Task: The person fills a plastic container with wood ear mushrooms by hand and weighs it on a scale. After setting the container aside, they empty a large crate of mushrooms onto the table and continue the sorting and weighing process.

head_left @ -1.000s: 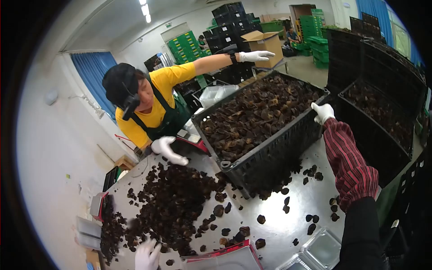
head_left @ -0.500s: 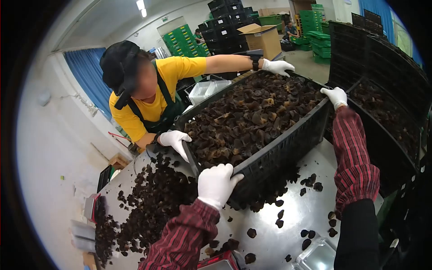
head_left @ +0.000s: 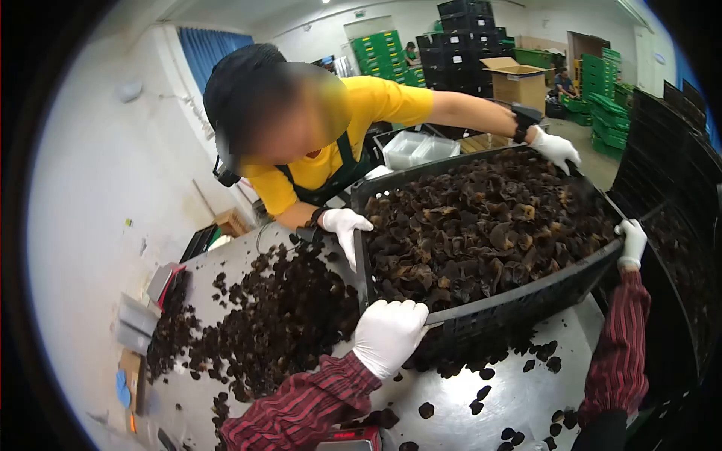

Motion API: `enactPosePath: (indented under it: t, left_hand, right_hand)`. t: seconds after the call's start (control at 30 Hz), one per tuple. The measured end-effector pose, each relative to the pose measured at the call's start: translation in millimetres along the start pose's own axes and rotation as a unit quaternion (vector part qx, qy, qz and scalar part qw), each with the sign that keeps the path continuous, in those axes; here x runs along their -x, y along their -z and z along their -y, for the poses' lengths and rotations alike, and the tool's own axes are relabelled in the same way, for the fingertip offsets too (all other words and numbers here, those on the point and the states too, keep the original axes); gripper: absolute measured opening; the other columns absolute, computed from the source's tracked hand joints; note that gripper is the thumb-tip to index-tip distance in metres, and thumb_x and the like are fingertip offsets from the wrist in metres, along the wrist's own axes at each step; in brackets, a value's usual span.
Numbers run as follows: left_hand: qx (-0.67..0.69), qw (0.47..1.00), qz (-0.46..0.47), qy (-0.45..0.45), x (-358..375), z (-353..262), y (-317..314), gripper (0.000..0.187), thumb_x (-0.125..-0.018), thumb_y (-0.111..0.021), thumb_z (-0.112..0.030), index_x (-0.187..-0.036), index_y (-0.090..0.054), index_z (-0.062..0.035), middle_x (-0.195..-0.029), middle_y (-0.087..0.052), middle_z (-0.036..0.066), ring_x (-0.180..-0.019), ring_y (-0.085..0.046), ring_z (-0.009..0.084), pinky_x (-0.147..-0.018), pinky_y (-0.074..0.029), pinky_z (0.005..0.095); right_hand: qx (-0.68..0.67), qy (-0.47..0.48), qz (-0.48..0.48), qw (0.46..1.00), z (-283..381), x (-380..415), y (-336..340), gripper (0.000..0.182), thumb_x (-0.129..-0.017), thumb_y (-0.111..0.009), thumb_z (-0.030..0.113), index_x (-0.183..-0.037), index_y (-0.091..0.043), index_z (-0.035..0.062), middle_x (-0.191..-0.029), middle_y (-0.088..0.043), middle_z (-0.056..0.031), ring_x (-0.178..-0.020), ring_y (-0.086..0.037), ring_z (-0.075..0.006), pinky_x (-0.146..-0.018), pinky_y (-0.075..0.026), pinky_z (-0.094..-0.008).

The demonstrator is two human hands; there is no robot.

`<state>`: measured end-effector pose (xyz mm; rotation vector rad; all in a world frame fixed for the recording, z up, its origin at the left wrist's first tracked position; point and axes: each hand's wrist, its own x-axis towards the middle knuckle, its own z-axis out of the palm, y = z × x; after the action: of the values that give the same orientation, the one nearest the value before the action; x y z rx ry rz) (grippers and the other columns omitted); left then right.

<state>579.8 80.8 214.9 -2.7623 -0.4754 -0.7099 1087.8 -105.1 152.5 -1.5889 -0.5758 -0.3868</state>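
Observation:
A large black plastic crate (head_left: pixel 519 289), heaped with dark brown wood ear mushrooms (head_left: pixel 481 229), is held tilted over the steel table. My left hand (head_left: pixel 389 337), in a white glove, is closed on the crate's near left corner. At its near right corner my gloved right hand (head_left: pixel 632 242) grips the rim. Across from me a co-worker in a yellow shirt (head_left: pixel 387 105) leans over the crate. That person's white-gloved hands (head_left: pixel 347 228) hold its left end and its far right corner. Below my left hand lies a pile of loose wood ear pieces (head_left: pixel 278 316).
Tall black crates (head_left: pixel 662 150) stand along the right side. A red-edged scale (head_left: pixel 350 438) sits at the table's near edge, among scattered pieces. Clear plastic tubs (head_left: pixel 417 149) are behind the crate. Farther back are a cardboard box (head_left: pixel 519 84) and green crate stacks (head_left: pixel 387 56).
My view has swung left, so the room appears farther right. The co-worker's head is lower and nearer the crate. All the hands keep their hold on the crate.

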Motion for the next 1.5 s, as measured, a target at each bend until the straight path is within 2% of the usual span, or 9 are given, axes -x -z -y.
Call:
enactPosePath:
  t: [0.23,0.33,0.47,0.5,0.6,0.63,0.7,1.13,1.5]
  left_hand:
    - [0.010,0.999,0.044,-0.019,29.8,20.3,44.3,0.031,-0.054,-0.074,-0.025,-0.063,-0.047,-0.0138,-0.059,-0.044,0.001,-0.056,-0.050,0.0183,-0.053,-0.038,0.0310]
    - [0.011,0.995,0.095,0.000,38.4,22.8,65.8,0.031,-0.049,-0.074,-0.025,-0.064,-0.048,-0.0145,-0.060,-0.045,0.000,-0.058,-0.051,0.0183,-0.054,-0.038,0.0319]
    - [-0.012,0.992,0.124,0.007,41.2,20.5,73.1,0.031,-0.047,-0.073,-0.026,-0.063,-0.049,-0.0143,-0.061,-0.046,0.001,-0.058,-0.051,0.0187,-0.054,-0.039,0.0323]
    - [-0.022,0.993,0.114,0.007,41.0,20.6,72.8,0.035,-0.053,-0.075,-0.034,-0.060,-0.048,-0.0132,-0.058,-0.045,0.001,-0.055,-0.050,0.0197,-0.053,-0.038,0.0318]
    - [0.004,0.995,0.103,0.016,44.0,25.7,74.3,0.057,-0.062,-0.071,-0.059,-0.050,-0.042,-0.0114,-0.050,-0.040,0.003,-0.047,-0.045,0.0215,-0.049,-0.036,0.0317]
    - [0.008,0.995,0.101,0.023,44.2,24.9,73.2,0.057,-0.063,-0.071,-0.058,-0.050,-0.042,-0.0113,-0.049,-0.039,0.003,-0.045,-0.045,0.0217,-0.048,-0.036,0.0318]
    - [-0.031,0.996,0.078,0.027,49.0,23.2,66.5,0.057,-0.071,-0.063,-0.061,-0.050,-0.045,-0.0111,-0.046,-0.041,0.003,-0.044,-0.048,0.0204,-0.048,-0.036,0.0315]
    - [-0.001,0.996,0.056,0.066,80.9,43.7,64.8,0.037,-0.062,-0.071,-0.044,-0.060,-0.048,-0.0149,-0.056,-0.044,0.001,-0.052,-0.049,0.0200,-0.051,-0.037,0.0332]
    - [-0.050,0.988,0.005,0.149,118.7,32.1,27.0,0.052,-0.066,-0.063,-0.063,-0.052,-0.047,-0.0158,-0.052,-0.044,0.002,-0.050,-0.049,0.0222,-0.048,-0.039,0.0343]
  right_hand:
    - [0.131,0.162,-0.014,0.978,54.0,75.3,44.3,0.009,-0.068,-0.048,-0.002,-0.060,-0.044,-0.0014,-0.073,-0.044,-0.0028,-0.061,-0.040,-0.0090,-0.057,-0.031,-0.0241]
    - [0.014,0.038,0.000,0.999,88.3,86.6,48.9,0.006,-0.068,-0.047,-0.003,-0.063,-0.045,-0.0034,-0.073,-0.042,-0.0027,-0.063,-0.041,-0.0092,-0.060,-0.034,-0.0239]
    - [-0.099,-0.001,-0.014,0.995,72.4,89.5,53.6,0.027,-0.095,-0.052,0.028,-0.083,-0.057,0.0033,-0.081,-0.051,0.0042,-0.073,-0.046,-0.0077,-0.069,-0.036,-0.0215]
    - [-0.305,-0.173,0.021,0.936,85.7,92.0,51.2,0.032,-0.097,-0.050,0.037,-0.088,-0.060,0.0077,-0.081,-0.052,0.0056,-0.075,-0.046,-0.0071,-0.072,-0.038,-0.0231]
    - [-0.643,-0.120,0.273,0.706,-87.9,90.9,49.7,0.038,-0.097,-0.043,0.046,-0.088,-0.061,0.0150,-0.073,-0.048,0.0097,-0.064,-0.035,-0.0035,-0.060,-0.032,-0.0248]
    - [-0.411,-0.126,0.115,0.895,-96.2,109.0,24.6,0.043,-0.098,-0.040,0.046,-0.110,-0.053,0.0067,-0.103,-0.048,0.0032,-0.093,-0.039,-0.0092,-0.084,-0.028,-0.0265]
    - [-0.330,-0.196,-0.006,0.923,-45.1,118.4,-2.1,0.067,-0.098,-0.038,0.049,-0.141,-0.032,-0.0023,-0.141,-0.040,-0.0041,-0.125,-0.040,-0.0167,-0.108,-0.026,-0.0294]
    - [-0.251,-0.125,-0.047,0.959,-31.8,95.0,-27.6,0.036,-0.097,-0.033,0.026,-0.093,-0.060,0.0025,-0.090,-0.058,0.0010,-0.080,-0.054,-0.0132,-0.079,-0.044,-0.0299]
    - [-0.230,-0.014,0.057,0.971,64.6,47.6,-22.4,0.040,-0.099,-0.033,0.025,-0.114,-0.056,-0.0035,-0.105,-0.061,-0.0056,-0.093,-0.055,-0.0134,-0.087,-0.042,-0.0296]
